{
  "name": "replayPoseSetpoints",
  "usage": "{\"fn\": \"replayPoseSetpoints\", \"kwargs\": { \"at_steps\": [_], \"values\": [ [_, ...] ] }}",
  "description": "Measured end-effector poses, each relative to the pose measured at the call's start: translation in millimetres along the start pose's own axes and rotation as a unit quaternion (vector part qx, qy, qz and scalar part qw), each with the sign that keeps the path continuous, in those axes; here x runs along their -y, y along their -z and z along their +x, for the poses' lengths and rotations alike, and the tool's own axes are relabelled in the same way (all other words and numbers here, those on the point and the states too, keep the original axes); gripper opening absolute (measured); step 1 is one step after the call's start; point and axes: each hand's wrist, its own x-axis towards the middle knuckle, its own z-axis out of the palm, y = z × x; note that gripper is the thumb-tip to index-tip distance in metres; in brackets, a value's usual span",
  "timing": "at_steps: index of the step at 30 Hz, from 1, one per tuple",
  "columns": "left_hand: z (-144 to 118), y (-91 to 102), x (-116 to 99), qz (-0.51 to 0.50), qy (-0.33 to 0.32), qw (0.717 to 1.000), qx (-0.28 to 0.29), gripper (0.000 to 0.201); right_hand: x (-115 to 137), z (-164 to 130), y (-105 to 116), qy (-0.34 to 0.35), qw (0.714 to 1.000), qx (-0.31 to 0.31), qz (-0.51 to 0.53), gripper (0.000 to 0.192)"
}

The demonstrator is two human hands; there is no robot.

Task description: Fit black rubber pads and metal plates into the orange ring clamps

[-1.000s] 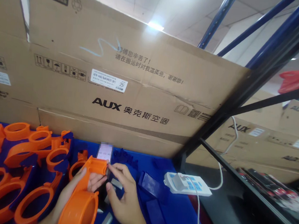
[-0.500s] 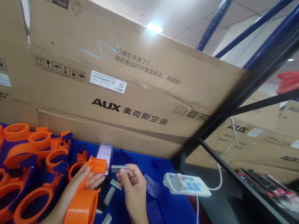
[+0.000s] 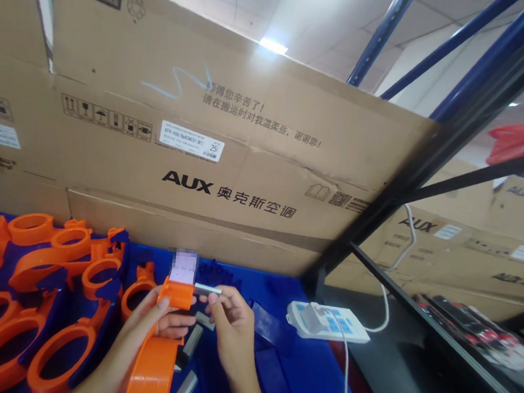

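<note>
Pinching a small metal piece (image 3: 208,288) in my right hand (image 3: 231,328), its tip at the block end of the orange clamp (image 3: 156,358) gripped by my left hand (image 3: 149,327), near centre. Risk, I judge: slight tilt jams it, or it drops among loose metal bars (image 3: 189,346).

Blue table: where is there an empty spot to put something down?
Bare blue table shows between the right hand and the white power strip, though flat blue pieces lie there. The left side is crowded with orange rings. Near the left hand and its orange part, grey metal bars fill the gap.
</note>
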Motion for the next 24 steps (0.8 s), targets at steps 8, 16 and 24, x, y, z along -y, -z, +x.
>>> {"fn": "replayPoseSetpoints", "kwargs": {
  "at_steps": [8,16,24],
  "values": [
    [-1.3,-4.3,-4.5,0.039,-0.016,0.999,0.009,0.042,1.2,0.7,1.4,-0.005,1.000,0.016,-0.009,0.029],
    [0.4,-2.3,-5.8,0.078,0.025,0.996,0.017,0.039,4.0,0.1,7.8,-0.001,0.997,0.069,-0.036,0.028],
    [2.4,2.8,-1.0,0.103,0.020,0.994,0.002,0.054,-2.1,-0.2,3.0,0.042,0.993,0.058,-0.099,0.030]
  ]
}}
